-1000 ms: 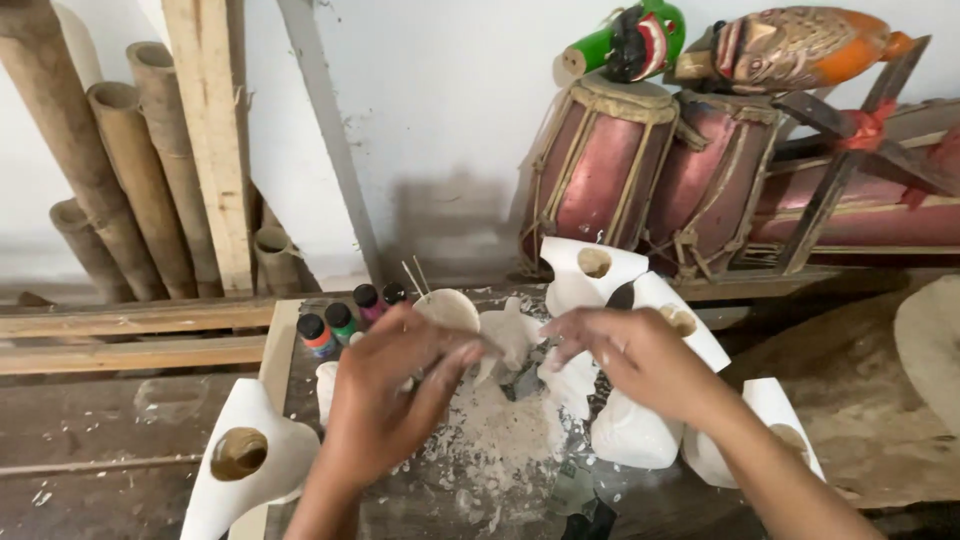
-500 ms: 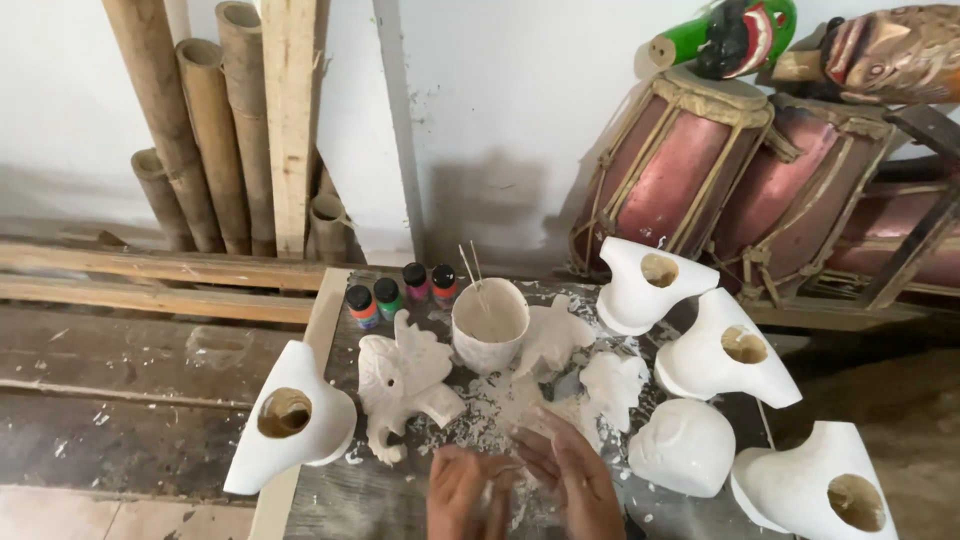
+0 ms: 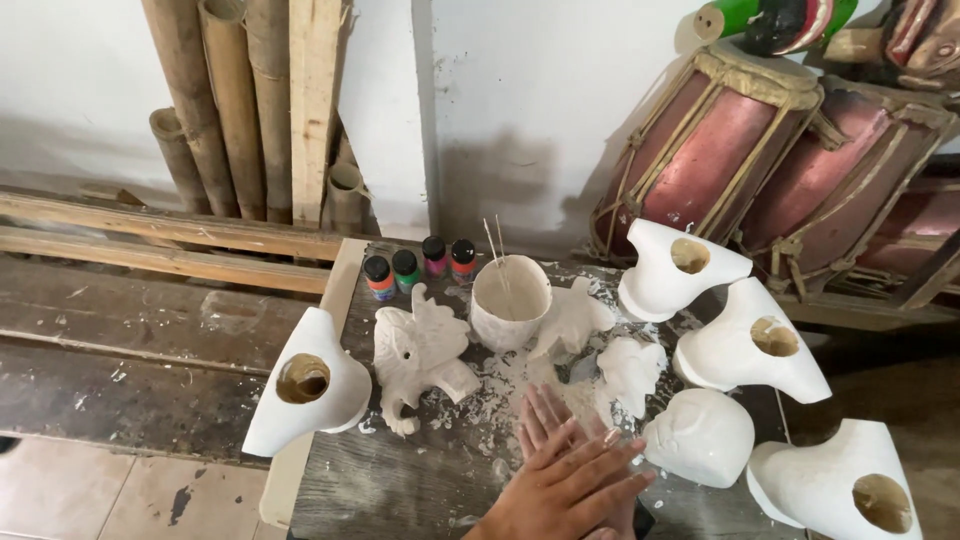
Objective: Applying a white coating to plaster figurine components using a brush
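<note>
Grip: nothing held; your left hand (image 3: pixel 560 490) lies flat across your right hand (image 3: pixel 545 425), fingers straight, above the plaster dust (image 3: pixel 500 390) on the bench (image 3: pixel 400 480). Looks like rubbing palms clean. Elephant cast (image 3: pixel 420 350) at 10 o'clock, cup (image 3: pixel 510 302) at 12.

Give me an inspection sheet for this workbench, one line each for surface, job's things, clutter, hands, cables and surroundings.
Surface: dark wooden table, dusted with white plaster crumbs.
Job's things: elephant figure, small figure, round cast, all white and unpainted.
Clutter: white cup with sticks in it; four paint bottles; four hollow white moulds, one at left, three at right.
Hands: left hand lies over right hand, palms together, flat above the crumbs; no grip on anything.
Cables: nothing seen.
Surroundings: bamboo poles and planks against a white wall; red drums at right; painted carvings on top.
</note>
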